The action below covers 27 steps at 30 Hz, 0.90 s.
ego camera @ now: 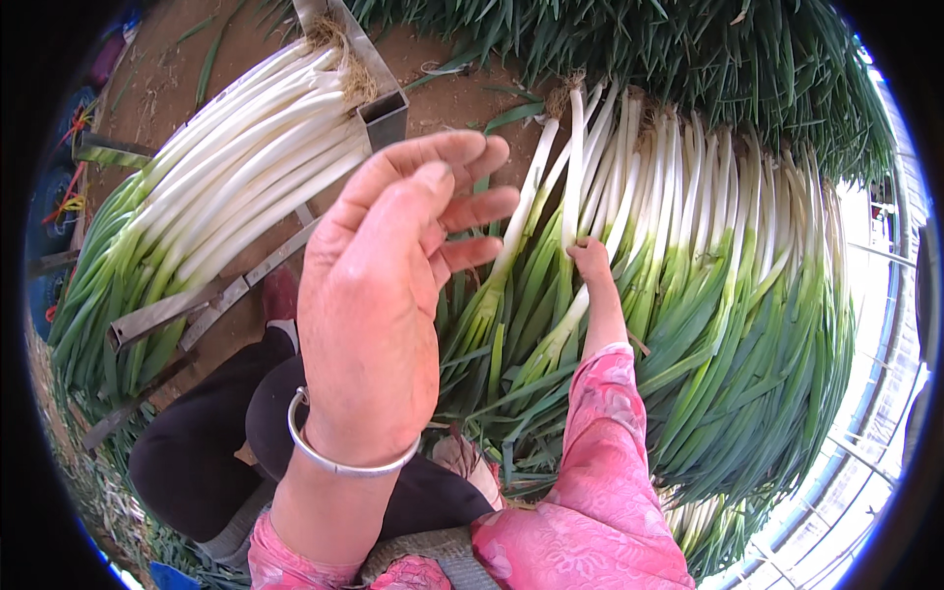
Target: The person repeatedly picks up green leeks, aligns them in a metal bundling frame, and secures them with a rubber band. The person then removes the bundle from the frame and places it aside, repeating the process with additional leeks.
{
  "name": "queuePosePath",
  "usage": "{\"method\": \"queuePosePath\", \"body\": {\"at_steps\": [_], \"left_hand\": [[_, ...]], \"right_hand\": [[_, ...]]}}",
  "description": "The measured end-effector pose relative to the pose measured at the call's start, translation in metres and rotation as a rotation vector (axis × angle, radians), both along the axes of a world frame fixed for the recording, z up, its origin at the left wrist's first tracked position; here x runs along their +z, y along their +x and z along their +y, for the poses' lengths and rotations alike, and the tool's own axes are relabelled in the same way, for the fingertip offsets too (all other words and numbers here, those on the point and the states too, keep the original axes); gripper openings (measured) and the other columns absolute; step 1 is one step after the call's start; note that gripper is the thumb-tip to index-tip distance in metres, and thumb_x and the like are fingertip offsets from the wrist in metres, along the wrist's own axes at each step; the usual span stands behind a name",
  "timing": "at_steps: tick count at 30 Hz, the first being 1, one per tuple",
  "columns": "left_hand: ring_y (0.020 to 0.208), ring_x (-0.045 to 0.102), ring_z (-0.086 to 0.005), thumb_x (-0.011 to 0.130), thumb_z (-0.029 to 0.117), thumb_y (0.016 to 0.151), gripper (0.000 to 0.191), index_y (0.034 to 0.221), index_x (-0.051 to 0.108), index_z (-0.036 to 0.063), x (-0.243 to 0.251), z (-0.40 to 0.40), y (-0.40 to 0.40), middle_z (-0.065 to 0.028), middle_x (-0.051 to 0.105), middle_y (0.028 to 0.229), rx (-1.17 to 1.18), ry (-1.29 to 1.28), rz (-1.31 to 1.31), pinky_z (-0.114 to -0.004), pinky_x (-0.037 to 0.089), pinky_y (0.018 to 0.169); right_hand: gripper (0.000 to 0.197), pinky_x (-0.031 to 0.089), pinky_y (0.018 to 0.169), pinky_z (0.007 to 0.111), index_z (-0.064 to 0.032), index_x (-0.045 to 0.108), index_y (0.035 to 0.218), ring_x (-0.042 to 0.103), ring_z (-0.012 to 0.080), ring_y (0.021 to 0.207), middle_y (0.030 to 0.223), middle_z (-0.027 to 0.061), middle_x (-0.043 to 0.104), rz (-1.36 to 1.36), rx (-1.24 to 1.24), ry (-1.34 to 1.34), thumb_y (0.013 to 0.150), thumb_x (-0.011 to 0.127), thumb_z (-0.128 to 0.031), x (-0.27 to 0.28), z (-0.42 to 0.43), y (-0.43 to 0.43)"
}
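My left hand [376, 295], with a silver bangle at its wrist, is raised close before the camera, fingers apart and curved, with nothing in it. Farther down on the right, my right hand [590, 258] grips a long white-stemmed green onion [572, 177] where its white stalk turns green. That stalk stands out at the left end of a wide row of green onions [682, 199], roots up and leaves towards me. To the left, a bundle of white stalks [251, 147] lies slanted across a metal frame [158, 317], its roots at a metal end plate [369, 59].
Dark green leaves [664, 59] are heaped beyond the row. Brown soil [435, 103] shows between the row and the frame. My dark-trousered knees [199, 435] are below the frame. Tied plastic bags or bundles [55, 214] lie at the far left edge.
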State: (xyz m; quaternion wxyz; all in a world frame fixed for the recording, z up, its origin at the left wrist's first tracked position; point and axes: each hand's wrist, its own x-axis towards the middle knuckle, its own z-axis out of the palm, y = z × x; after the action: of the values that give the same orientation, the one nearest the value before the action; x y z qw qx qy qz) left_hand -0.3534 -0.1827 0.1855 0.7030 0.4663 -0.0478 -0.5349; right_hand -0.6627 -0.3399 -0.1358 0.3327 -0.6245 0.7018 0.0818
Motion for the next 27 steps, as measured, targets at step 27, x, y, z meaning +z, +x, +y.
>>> {"method": "queuePosePath", "body": {"at_steps": [27], "left_hand": [[0.098, 0.064, -0.0152, 0.052, 0.016, 0.097, 0.024, 0.115, 0.063, 0.0041, -0.023, 0.005, 0.002, -0.0084, 0.067, 0.112, -0.108, -0.034, -0.092, -0.031, 0.051, 0.081]], "right_hand": [[0.026, 0.052, 0.087, 0.036, 0.0022, 0.066, 0.108, 0.067, 0.0238, 0.090, 0.095, 0.0129, 0.070, -1.282, -0.268, 0.019, 0.089, 0.067, -0.015, 0.219, 0.052, 0.026]]}}
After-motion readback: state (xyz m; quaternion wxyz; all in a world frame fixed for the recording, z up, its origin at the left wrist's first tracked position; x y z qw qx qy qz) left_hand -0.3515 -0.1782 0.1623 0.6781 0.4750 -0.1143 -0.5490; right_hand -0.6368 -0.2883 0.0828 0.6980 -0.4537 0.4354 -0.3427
